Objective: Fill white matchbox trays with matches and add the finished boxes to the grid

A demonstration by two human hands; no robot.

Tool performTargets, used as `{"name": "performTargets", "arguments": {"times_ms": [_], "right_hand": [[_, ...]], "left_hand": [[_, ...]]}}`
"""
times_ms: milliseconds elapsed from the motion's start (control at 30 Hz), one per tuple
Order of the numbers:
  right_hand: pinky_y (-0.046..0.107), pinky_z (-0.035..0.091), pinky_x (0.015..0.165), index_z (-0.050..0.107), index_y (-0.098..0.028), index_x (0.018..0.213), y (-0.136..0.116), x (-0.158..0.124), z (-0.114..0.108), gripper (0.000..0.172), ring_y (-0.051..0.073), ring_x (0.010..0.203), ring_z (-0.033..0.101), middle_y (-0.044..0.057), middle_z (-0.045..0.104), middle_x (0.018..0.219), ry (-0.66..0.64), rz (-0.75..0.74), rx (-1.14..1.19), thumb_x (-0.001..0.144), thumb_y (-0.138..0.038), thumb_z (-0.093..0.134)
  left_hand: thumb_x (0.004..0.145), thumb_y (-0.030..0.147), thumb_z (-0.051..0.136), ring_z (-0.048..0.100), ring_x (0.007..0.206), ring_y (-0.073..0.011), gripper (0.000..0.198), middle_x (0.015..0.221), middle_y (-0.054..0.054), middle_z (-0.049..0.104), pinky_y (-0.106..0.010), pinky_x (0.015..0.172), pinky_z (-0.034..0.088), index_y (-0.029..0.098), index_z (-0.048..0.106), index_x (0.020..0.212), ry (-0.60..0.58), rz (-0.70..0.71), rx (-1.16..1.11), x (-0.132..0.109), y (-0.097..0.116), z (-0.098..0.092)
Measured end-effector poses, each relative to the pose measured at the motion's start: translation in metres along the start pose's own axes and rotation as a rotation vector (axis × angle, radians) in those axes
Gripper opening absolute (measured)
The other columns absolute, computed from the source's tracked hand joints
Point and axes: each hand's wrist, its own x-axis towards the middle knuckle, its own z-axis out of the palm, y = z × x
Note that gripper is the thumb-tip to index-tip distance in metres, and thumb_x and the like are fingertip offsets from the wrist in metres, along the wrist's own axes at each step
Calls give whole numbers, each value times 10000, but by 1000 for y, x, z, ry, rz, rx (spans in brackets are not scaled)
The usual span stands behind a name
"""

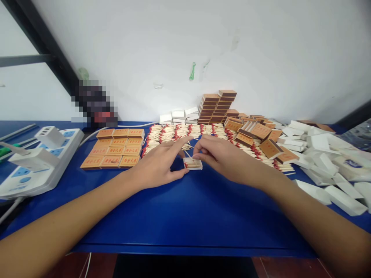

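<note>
A small white matchbox tray with red-tipped matches in it lies on the blue table. My left hand rests beside the tray, thumb against its left end and forefinger stretched over it. My right hand hovers over the tray's right end, fingers curled and pinched on a few matches. Behind both hands runs a long spread of loose red-tipped matches.
Orange matchbox sleeves lie in flat rows at the left. A stack of brown sleeves and loose ones sit behind. White trays pile up at the right. A white power strip with plugs sits far left.
</note>
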Motion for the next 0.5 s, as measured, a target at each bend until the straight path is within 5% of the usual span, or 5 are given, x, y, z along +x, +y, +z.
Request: {"name": "performTargets", "arguments": {"times_ms": [233, 400, 500], "right_hand": [[331, 420, 737, 628, -218, 961, 14, 2, -2, 193, 213, 833, 596, 55, 672, 913, 53, 74, -45, 1068, -332, 514], [359, 480, 861, 679, -224, 1202, 15, 1, 8, 227, 235, 980, 649, 93, 693, 1079, -14, -44, -12, 1076, -296, 506], [348, 489, 836, 721, -218, 1141, 17, 1, 12, 214, 227, 947, 662, 92, 708, 1062, -43, -83, -16, 1058, -248, 526]], "left_hand": [[961, 323, 724, 670, 1217, -279, 818, 1199, -52, 759, -438, 1044, 522, 271, 283, 1648, -11, -8, -2, 0, -1, 0], [961, 336, 727, 650, 1262, -295, 831, 1209, -54, 753, -468, 1092, 506, 273, 271, 1652, -7, 3, 5, 0, -2, 2], [964, 337, 724, 647, 1259, -291, 833, 1206, -47, 754, -466, 1097, 504, 272, 263, 1655, -18, -7, 5, -1, -1, 2]]}}
